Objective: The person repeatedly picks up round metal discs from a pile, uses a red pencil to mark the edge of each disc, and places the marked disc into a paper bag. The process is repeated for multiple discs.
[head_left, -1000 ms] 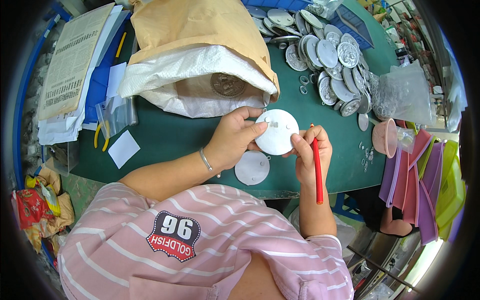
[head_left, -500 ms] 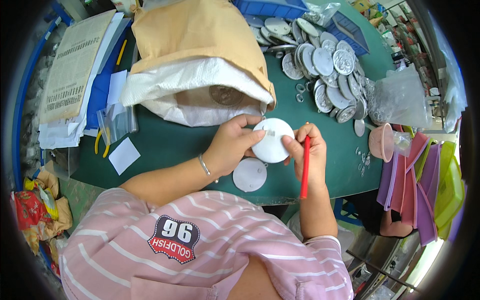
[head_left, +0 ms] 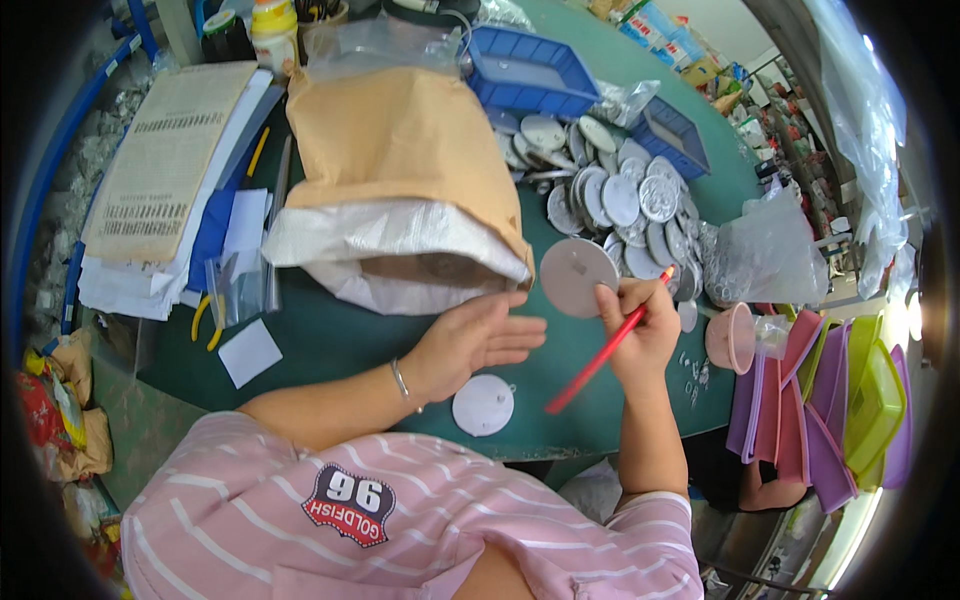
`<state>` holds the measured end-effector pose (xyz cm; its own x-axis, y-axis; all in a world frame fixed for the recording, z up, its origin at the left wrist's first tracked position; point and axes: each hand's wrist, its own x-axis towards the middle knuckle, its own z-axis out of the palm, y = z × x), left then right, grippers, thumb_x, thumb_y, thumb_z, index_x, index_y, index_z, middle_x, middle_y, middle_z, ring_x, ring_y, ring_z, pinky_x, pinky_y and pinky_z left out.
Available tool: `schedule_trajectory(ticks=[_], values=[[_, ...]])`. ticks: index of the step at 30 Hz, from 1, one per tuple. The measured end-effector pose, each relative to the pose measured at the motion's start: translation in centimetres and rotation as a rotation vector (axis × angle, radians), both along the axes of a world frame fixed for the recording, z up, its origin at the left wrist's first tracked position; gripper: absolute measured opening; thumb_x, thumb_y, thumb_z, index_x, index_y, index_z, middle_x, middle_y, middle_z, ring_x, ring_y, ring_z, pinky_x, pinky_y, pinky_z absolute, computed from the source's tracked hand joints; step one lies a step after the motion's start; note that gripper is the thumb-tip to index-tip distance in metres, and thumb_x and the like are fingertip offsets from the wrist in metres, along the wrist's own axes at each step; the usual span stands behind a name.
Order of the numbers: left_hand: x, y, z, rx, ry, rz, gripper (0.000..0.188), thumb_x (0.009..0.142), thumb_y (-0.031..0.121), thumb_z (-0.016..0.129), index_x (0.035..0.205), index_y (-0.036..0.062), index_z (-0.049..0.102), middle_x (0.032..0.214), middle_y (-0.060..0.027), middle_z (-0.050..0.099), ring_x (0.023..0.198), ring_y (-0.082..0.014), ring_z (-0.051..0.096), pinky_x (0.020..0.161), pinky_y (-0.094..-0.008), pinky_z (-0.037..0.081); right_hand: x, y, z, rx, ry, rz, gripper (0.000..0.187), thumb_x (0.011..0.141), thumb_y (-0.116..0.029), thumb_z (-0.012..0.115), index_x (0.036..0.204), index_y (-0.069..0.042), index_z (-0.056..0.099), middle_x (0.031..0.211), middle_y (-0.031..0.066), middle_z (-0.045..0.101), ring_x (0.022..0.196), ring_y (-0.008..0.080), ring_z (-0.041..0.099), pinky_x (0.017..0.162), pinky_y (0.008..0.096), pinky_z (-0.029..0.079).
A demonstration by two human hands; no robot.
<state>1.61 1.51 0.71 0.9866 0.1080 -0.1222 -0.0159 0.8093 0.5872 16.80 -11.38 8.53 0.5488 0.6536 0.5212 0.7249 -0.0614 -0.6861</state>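
Observation:
My right hand [head_left: 648, 328] pinches a round grey metal medal [head_left: 572, 272] by its edge, flat side showing, just right of the sack's mouth. The same hand also grips a red pencil [head_left: 598, 365], which slants down to the left. My left hand [head_left: 468, 345] is held open with its fingers stretched out, touching nothing that I can see, below the opening of a paper-covered woven sack [head_left: 400, 140]. Another flat medal [head_left: 484, 405] with a small loop lies on the green table near me. A medal shows dimly inside the sack.
A heap of medals [head_left: 620, 200] lies beyond my right hand, near two blue bins [head_left: 535, 75]. Rightward are a clear plastic bag [head_left: 765, 245], a pink cup [head_left: 731, 338] and stacked coloured trays [head_left: 868, 400]. Papers [head_left: 150, 170] and yellow-handled pliers [head_left: 205, 322] lie left.
My left hand has let go of the medal and opened. My right hand has carried the medal up and to the right, and the pencil has swung from upright to slanting.

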Motion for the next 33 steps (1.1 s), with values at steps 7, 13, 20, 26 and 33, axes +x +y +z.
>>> schedule_trajectory(ticks=[7, 13, 20, 26, 33], values=[[0.4, -0.2, -0.5, -0.394, -0.164, -0.03, 0.044, 0.095, 0.038, 0.043, 0.129, 0.0114, 0.036, 0.118, -0.0051, 0.049, 0.11, -0.0186, 0.05, 0.093, -0.0394, 0.043, -4.0, 0.0, -1.6, -0.169, -0.323, 0.374, 0.031, 0.065, 0.001, 0.074, 0.065, -0.007, 0.044, 0.083, 0.0132, 0.066, 0.071, 0.0253, 0.063, 0.059, 0.0316, 0.049], [-0.2, -0.8, 0.1, 0.106, 0.032, -0.056, 0.037, 0.088, 0.011, 0.057, 0.123, 0.0045, 0.045, 0.112, -0.0044, 0.055, 0.097, -0.0114, 0.056, 0.077, -0.0305, 0.054, -3.0, -0.5, -2.6, -0.012, -0.08, 0.155, 0.03, 0.07, 0.005, 0.07, 0.069, -0.005, 0.042, 0.087, 0.0147, 0.066, 0.079, 0.0232, 0.06, 0.065, 0.0298, 0.048], [-0.4, -1.4, -1.1, 0.664, 0.029, 0.081, 0.017, 0.086, 0.016, 0.061, 0.085, -0.0008, 0.063, 0.068, -0.0043, 0.061, 0.063, -0.0088, 0.057, 0.056, -0.0271, 0.046, -3.6, 0.4, -2.2, -0.062, 0.069, 0.318, 0.034, 0.069, 0.0, 0.075, 0.069, -0.006, 0.041, 0.088, 0.0164, 0.066, 0.082, 0.0217, 0.06, 0.069, 0.0295, 0.047], [-0.8, -1.4, -0.7, 0.913, 0.034, 0.161, 0.02, 0.082, 0.018, 0.064, 0.076, -0.0013, 0.06, 0.062, -0.0146, 0.057, 0.055, -0.0216, 0.056, 0.054, -0.0316, 0.044, -3.7, 0.5, -3.0, -0.084, 0.212, 0.362, 0.038, 0.067, -0.001, 0.077, 0.069, -0.007, 0.039, 0.086, 0.0148, 0.066, 0.08, 0.0195, 0.06, 0.066, 0.0277, 0.047], [-0.9, -1.3, -0.6, 1.003, 0.011, 0.203, 0.021, 0.08, 0.017, 0.066, 0.074, -0.0015, 0.06, 0.064, -0.0179, 0.058, 0.057, -0.0294, 0.058, 0.053, -0.0333, 0.044, -3.9, 0.5, -3.0, -0.097, 0.24, 0.381, 0.036, 0.068, 0.005, 0.074, 0.069, -0.006, 0.039, 0.082, 0.0138, 0.066, 0.078, 0.0187, 0.06, 0.065, 0.0269, 0.048]])
